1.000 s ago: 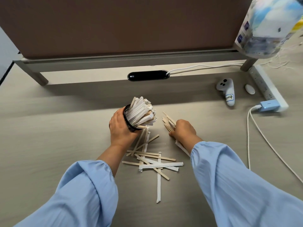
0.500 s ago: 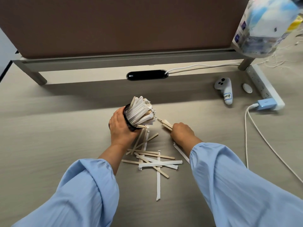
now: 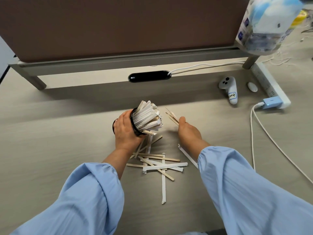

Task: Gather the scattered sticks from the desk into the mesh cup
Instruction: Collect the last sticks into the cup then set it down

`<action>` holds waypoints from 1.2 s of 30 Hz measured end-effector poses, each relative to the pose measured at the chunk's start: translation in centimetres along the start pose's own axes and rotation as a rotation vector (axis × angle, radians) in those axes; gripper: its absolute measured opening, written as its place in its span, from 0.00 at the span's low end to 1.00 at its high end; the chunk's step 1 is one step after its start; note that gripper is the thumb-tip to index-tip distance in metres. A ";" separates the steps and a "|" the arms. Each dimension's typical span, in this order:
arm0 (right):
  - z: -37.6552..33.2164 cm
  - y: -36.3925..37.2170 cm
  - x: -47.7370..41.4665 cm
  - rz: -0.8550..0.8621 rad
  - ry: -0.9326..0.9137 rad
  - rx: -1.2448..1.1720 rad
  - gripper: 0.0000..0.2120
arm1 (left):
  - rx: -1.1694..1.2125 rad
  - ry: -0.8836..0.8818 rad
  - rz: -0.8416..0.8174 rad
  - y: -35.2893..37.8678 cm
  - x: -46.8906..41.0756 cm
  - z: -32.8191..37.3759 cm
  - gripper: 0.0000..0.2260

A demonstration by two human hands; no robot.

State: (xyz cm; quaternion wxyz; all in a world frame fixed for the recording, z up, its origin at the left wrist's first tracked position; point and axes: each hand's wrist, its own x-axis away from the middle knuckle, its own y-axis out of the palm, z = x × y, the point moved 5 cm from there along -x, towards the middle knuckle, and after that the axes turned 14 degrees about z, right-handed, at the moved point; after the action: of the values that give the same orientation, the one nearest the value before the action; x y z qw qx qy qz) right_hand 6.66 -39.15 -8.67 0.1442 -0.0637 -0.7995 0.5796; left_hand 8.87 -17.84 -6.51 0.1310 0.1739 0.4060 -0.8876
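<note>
Now left fingers [image 3: 126, 116] wrap mesh cup [image 3: 135, 131], right fingers [image 3: 182, 119] pinch sticks [image 3: 172, 117]; controller [image 3: 227, 84] label [image 3: 231, 95] unclear.

Left hand [image 3: 126, 131], its back toward the viewer, curls fingers and thumb round the mesh cup [image 3: 133, 122] and holds it tilted, mouth up and to the right. Right hand [image 3: 188, 133], knuckles up and fingers curled under, pinches a few sticks [image 3: 172, 117] that project from its far side. Both forearms emerge bare from light-blue sleeves [image 3: 81, 200] and converge from the lower corners, the hands near each other but apart.
</note>
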 end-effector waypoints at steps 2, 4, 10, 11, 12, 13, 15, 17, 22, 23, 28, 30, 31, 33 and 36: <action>0.7 -0.1 0.3 0.023 0.007 -0.034 0.10 | -0.010 0.039 -0.012 0.1 0.1 0.2 0.36; 1.5 -0.2 0.8 0.006 0.013 -0.021 0.19 | -0.026 0.063 -0.021 0.2 0.1 0.3 0.35; 4.4 0.1 3.0 -0.181 0.107 0.033 0.18 | -0.007 0.087 -0.064 0.6 0.5 1.2 0.37; 4.7 0.2 3.4 -0.193 0.122 0.039 0.18 | -0.004 0.097 -0.071 0.6 0.6 1.4 0.37; 4.9 0.4 3.7 -0.195 0.135 0.039 0.17 | -0.001 0.106 -0.077 0.5 0.7 1.6 0.37; 5.0 0.6 4.0 -0.192 0.142 0.036 0.17 | 0.003 0.112 -0.083 0.4 0.8 1.8 0.38; 4.9 1.0 4.5 -0.190 0.142 0.039 0.15 | 0.015 0.118 -0.091 0.2 1.0 2.0 0.41; 4.5 1.2 5.1 -0.186 0.142 0.042 0.15 | 0.029 0.126 -0.094 -0.1 1.2 2.1 0.42; 1.4 0.6 5.9 -0.089 0.087 -0.066 0.14 | 0.027 0.109 -0.087 -1.2 1.2 0.6 0.40; 0.5 0.5 5.9 -0.075 0.056 -0.097 0.13 | 0.024 0.101 -0.081 -1.5 1.2 0.2 0.40; -3.4 1.3 6.9 -0.089 -0.112 -0.149 0.20 | 0.025 0.054 -0.023 -3.6 1.0 -2.1 0.40; -4.1 1.9 7.6 -0.098 -0.139 -0.121 0.27 | 0.014 0.046 0.002 -4.5 1.0 -3.4 0.38; -4.3 2.3 7.9 -0.114 -0.152 -0.100 0.28 | 0.009 0.036 0.010 -4.8 1.0 -3.9 0.38; -4.7 3.2 8.4 -0.152 -0.177 -0.048 0.26 | -0.001 0.021 0.021 -5.6 1.1 -4.9 0.38; -5.0 3.9 8.8 -0.154 -0.182 0.012 0.29 | -0.011 0.030 0.020 -6.2 1.4 -5.5 0.37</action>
State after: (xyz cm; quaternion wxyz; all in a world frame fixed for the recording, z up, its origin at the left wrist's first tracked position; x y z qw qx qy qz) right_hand -0.39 -30.99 -9.56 0.1153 0.0515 -0.8083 0.5750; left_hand 6.44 -9.80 -6.29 0.1349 0.1908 0.4112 -0.8811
